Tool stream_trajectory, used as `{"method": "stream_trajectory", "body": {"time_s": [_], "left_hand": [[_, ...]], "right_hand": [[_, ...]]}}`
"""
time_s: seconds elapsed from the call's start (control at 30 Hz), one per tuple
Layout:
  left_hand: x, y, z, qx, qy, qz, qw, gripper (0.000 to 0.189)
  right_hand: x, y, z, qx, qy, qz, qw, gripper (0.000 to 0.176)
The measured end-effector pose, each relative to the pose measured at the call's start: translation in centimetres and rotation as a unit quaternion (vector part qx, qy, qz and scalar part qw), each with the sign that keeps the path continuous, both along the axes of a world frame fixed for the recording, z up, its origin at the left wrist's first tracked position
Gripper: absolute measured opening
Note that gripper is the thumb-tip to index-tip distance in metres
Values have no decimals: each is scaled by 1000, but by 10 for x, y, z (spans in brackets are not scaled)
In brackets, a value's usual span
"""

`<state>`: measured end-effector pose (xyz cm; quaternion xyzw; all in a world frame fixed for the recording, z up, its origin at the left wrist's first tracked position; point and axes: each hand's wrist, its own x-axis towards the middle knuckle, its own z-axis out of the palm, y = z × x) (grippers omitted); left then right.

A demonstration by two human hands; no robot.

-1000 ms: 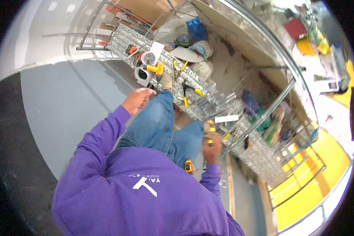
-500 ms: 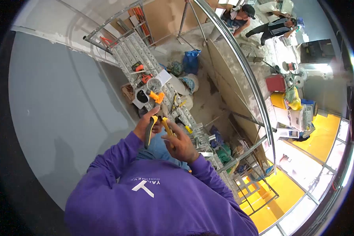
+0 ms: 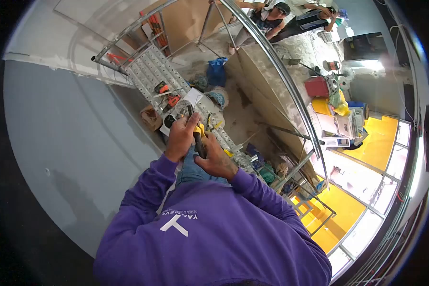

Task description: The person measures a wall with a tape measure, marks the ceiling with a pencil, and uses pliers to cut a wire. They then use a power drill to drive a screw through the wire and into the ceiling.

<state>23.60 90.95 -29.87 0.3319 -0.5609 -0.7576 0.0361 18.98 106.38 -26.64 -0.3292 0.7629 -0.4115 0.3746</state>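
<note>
My left hand (image 3: pixel 179 139) is closed, with a small dark piece (image 3: pixel 190 110) sticking up at its thumb and fingertips; what exactly it holds is unclear. Close beside it, my right hand (image 3: pixel 217 158) is wrapped round black-and-yellow pliers (image 3: pixel 199 144). The plier handles lie nearly together, and their jaws are hidden by the fingers. Beyond the hands is a perforated metal platform (image 3: pixel 150 71), bearing an orange-and-black power tool (image 3: pixel 172 101), another such tool (image 3: pixel 161 88), a white sheet (image 3: pixel 193 97) and a dark-filled container (image 3: pixel 169 120).
A curved metal rail (image 3: pixel 291 81) crosses at the right. The grey wall (image 3: pixel 71 143) stands at the left. Past the platform lie a blue bag (image 3: pixel 217 71) and a tan board (image 3: pixel 267 95). Two people (image 3: pixel 271 18) are in the upper right background.
The plier handles have come closer together. My left hand has turned and moved up, and a dark piece now shows at its fingertips. The orange-yellow object beyond it is no longer visible.
</note>
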Motion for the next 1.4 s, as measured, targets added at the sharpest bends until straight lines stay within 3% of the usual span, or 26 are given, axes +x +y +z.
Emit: {"method": "stream_trajectory", "body": {"time_s": [0.07, 0.2, 0.27, 0.37, 0.4, 0.5, 0.53, 0.6, 0.67, 0.77, 1.0, 1.1, 1.2, 1.4], "left_hand": [[3, -11, 14, -74, 11, -40, 996, 53], [10, -30, 19, -102, -21, -125, 987, 47], [12, -29, 28, -34, 11, -127, 991, 41], [18, -34, 27, -12, -14, -122, 992, 32], [21, -39, 23, -19, -35, -117, 992, 29], [33, -50, 8, -25, 16, -70, 997, 26], [39, -55, 9, -20, 13, -83, 996, 26], [51, -63, 15, -9, 6, -103, 995, 25], [61, -64, 18, -72, -13, -112, 991, 26], [72, -57, 16, -101, 47, -91, 990, 30], [84, -33, 33, -33, 91, -73, 993, 33], [89, -21, 38, -24, 88, -82, 992, 32], [88, -11, 54, -57, 102, -103, 988, 30], [84, 6, 68, -130, 167, -116, 971, 21]], "right_hand": [[2, 7, -1, -2, -7, -7, 1000, 42], [0, 20, 7, -11, -24, 3, 1000, 48], [0, 27, 16, -54, -23, -6, 998, 50], [-13, 43, 43, 63, -321, -25, 945, 64], [-12, 47, 51, 45, -382, -56, 921, 66], [2, 66, 46, 20, -332, -120, 936, 62], [5, 67, 47, -23, -261, -128, 957, 59], [6, 73, 52, -10, -230, -139, 963, 57], [8, 67, 62, -25, -164, -153, 974, 50], [0, 67, 71, 61, -152, -102, 981, 50], [8, 72, 71, -3, -192, -69, 979, 54], [7, 68, 98, -17, -200, -30, 979, 43], [14, 84, 93, -57, -271, -37, 960, 42], [21, 109, 102, -20, -290, -25, 957, 42]]}}
